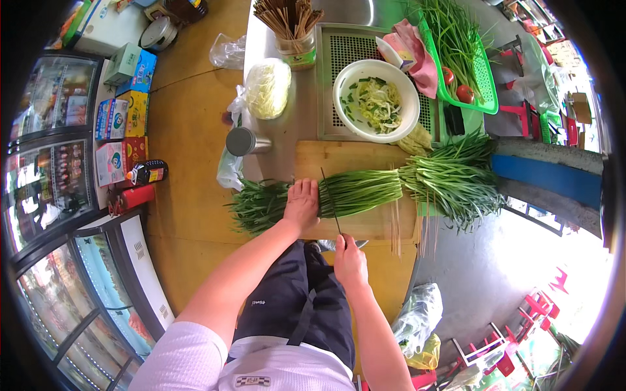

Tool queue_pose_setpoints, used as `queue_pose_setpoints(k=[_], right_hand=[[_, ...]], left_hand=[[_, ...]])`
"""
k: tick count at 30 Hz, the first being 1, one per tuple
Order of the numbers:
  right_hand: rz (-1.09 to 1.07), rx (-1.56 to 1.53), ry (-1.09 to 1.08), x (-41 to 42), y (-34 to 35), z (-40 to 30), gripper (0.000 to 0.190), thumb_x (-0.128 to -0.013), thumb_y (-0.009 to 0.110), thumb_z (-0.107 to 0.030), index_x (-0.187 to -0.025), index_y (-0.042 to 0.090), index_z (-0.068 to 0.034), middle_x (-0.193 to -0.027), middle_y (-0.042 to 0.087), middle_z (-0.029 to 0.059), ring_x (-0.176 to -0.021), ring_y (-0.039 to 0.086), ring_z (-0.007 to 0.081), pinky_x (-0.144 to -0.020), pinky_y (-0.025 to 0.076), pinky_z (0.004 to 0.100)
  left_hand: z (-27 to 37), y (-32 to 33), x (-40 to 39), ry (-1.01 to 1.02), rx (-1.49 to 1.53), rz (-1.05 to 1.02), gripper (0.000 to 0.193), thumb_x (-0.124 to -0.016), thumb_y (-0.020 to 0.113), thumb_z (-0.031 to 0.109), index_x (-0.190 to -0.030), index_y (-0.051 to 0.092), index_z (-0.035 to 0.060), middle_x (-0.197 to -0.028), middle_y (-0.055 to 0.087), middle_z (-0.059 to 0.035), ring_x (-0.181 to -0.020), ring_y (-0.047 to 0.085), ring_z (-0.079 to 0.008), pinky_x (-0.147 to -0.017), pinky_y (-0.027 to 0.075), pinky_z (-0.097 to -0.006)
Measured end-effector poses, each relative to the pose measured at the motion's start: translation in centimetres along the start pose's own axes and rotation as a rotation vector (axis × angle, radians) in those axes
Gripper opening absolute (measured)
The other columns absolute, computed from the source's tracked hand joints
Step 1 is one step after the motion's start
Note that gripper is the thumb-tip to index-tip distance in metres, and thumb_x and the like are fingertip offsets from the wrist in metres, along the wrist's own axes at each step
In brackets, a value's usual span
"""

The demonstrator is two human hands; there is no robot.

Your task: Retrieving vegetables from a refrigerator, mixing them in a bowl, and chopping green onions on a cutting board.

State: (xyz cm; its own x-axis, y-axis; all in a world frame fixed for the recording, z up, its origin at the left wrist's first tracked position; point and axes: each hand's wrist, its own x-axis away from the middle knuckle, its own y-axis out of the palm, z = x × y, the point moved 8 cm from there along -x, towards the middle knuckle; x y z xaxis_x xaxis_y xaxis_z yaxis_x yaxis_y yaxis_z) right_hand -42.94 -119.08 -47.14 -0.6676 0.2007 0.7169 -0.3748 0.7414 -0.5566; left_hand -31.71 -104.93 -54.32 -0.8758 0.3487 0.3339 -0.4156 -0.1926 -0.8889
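A long bundle of green Chinese chives (pixel 367 191) lies across the wooden cutting board (pixel 352 152). My left hand (pixel 301 203) presses flat on the bundle towards its left, leafy end. In my right hand (pixel 350 261) is the handle of a kitchen knife (pixel 330 198), whose blade, seen nearly edge-on, crosses the chives just right of my left hand. Whether the blade has cut through them cannot be told. More chives (pixel 450 183) lie at the board's right end, over and beside several thin skewers (pixel 396 227).
Beyond the board stand a white bowl (pixel 341 115) of chopped vegetables, a metal canister (pixel 247 141), a bagged cabbage (pixel 268 89), a jar of wooden sticks (pixel 297 51) and a green basket (pixel 490 93) with greens and tomatoes. A pink cloth (pixel 423 73) lies beside the bowl.
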Motion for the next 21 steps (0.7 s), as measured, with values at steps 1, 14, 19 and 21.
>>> queue_pose_setpoints(k=[1, 14, 19, 21], right_hand=[[-0.014, 0.006, 0.012, -0.2, 0.1, -0.1, 0.049, -0.106, 0.039, -0.046, -0.129, 0.058, -0.007, -0.098, 0.070, 0.0295, -0.094, 0.065, 0.0505, -0.084, 0.052, 0.0568], [0.011, -0.036, -0.006, -1.9, 1.7, 1.1, 0.047, -0.105, 0.041, -0.044, -0.132, 0.057, -0.010, -0.100, 0.069, 0.0309, -0.096, 0.064, 0.0506, -0.085, 0.051, 0.0571], [0.006, -0.008, 0.022, -1.9, 1.7, 0.8, 0.047, -0.105, 0.040, -0.044, -0.132, 0.057, -0.010, -0.099, 0.069, 0.0306, -0.096, 0.064, 0.0506, -0.085, 0.051, 0.0564], [0.008, -0.010, 0.025, -1.8, 1.5, 0.7, 0.047, -0.105, 0.040, -0.044, -0.132, 0.057, -0.010, -0.099, 0.069, 0.0305, -0.097, 0.064, 0.0506, -0.086, 0.051, 0.0565]], left_hand=[[0.0, 0.1, 0.0, -0.005, -0.014, -0.006, 0.098, -0.058, 0.087, 0.026, -0.139, 0.038, -0.0015, -0.132, 0.045, -0.0200, -0.131, 0.041, -0.0389, -0.109, 0.036, -0.0481], [-0.4, 2.4, -0.5, -0.056, -0.100, -0.047, 0.106, -0.056, 0.089, 0.028, -0.143, 0.036, 0.0001, -0.136, 0.043, -0.0177, -0.133, 0.038, -0.0369, -0.111, 0.033, -0.0489], [-0.2, 2.1, -0.4, -0.057, -0.088, -0.037, 0.092, -0.064, 0.081, 0.024, -0.141, 0.039, -0.0002, -0.136, 0.044, -0.0181, -0.132, 0.040, -0.0363, -0.110, 0.034, -0.0483], [0.0, 1.5, -0.3, -0.063, -0.057, -0.069, 0.076, -0.073, 0.072, 0.017, -0.140, 0.041, -0.0006, -0.134, 0.046, -0.0185, -0.130, 0.042, -0.0359, -0.109, 0.034, -0.0473]])
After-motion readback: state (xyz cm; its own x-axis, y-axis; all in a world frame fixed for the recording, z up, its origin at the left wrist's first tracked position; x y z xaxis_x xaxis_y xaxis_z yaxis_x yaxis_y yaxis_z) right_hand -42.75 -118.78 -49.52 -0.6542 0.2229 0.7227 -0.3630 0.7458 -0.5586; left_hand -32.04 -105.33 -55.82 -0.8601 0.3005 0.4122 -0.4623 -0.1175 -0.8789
